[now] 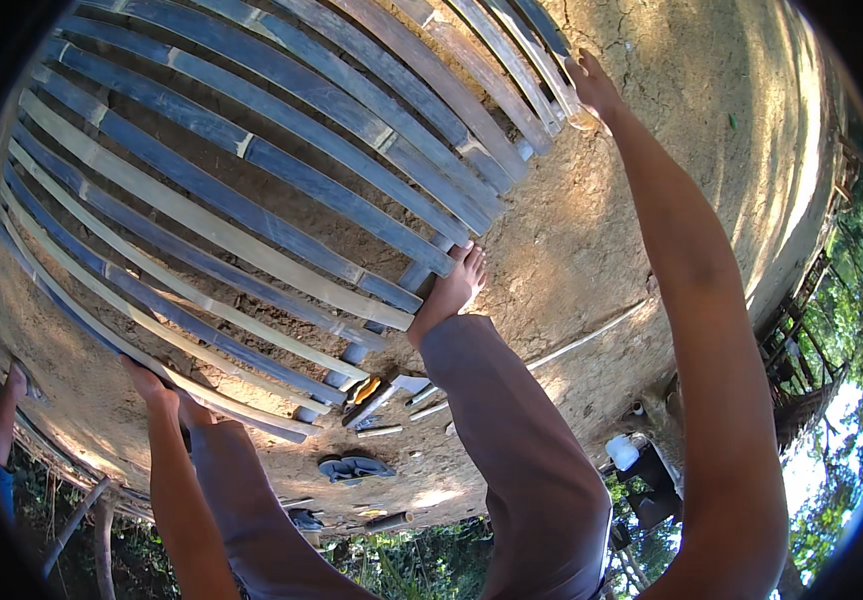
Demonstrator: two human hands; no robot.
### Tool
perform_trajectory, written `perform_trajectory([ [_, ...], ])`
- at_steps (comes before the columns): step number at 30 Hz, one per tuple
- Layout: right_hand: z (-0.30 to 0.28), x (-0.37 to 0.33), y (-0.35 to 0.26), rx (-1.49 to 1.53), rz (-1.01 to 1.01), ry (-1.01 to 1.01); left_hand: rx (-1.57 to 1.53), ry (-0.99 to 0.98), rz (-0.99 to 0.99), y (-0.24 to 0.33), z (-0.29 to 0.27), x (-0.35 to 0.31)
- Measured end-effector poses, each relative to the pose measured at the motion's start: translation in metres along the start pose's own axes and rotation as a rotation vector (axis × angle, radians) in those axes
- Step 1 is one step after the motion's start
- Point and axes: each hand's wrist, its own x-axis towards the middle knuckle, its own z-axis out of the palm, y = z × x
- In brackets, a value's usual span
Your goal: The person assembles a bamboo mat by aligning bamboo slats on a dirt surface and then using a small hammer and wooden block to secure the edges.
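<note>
Across upper left, long blue-grey and tan split-bamboo slats (pixel 244 147). At upper right, bare right hand (pixel 594 88) at slat ends; at lower left, left hand (pixel 148 384) at outermost slat; cannot tell either grip. Below centre, dark strapped footwear (pixel 351 469).

Left grip (pixel 154 391) and right grip (pixel 597 88) flank bamboo slats (pixel 291 174).

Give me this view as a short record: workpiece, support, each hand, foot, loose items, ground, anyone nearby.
Workpiece: split-bamboo slats, side by side with gaps
Support: dark strip under the slats' right-hand ends
Left hand: at the outermost lower-left slat; grip unclear
Right hand: at the slat ends, upper right; grip unclear
Foot: bare right foot by the slat ends
Loose items: dark flip-flop; black-and-yellow object, kind unclear
Ground: cracked earth, partly sunlit
Nearby: another person's legs, left edge
</note>
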Motion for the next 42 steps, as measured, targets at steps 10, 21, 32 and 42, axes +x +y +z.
perform_trajectory([
  [10, -0.089, 0.029, -0.011, -0.115, 0.115, 0.178, -0.016, -0.092, 0.308, 0.008, -0.057, 0.004],
  [21, -0.206, -0.081, -0.073, -0.181, 0.011, 0.266, -0.170, 0.097, 0.198, 0.100, -0.078, -0.047],
  [32, -0.228, -0.525, -0.176, 0.120, 0.235, 0.623, 0.196, -0.354, 0.457, 0.351, -0.095, -0.044],
  [42, 0.022, -0.678, -0.194, 0.718, 0.646, 0.999, 0.428, -0.594, 0.861, 0.460, 0.019, 0.022],
])
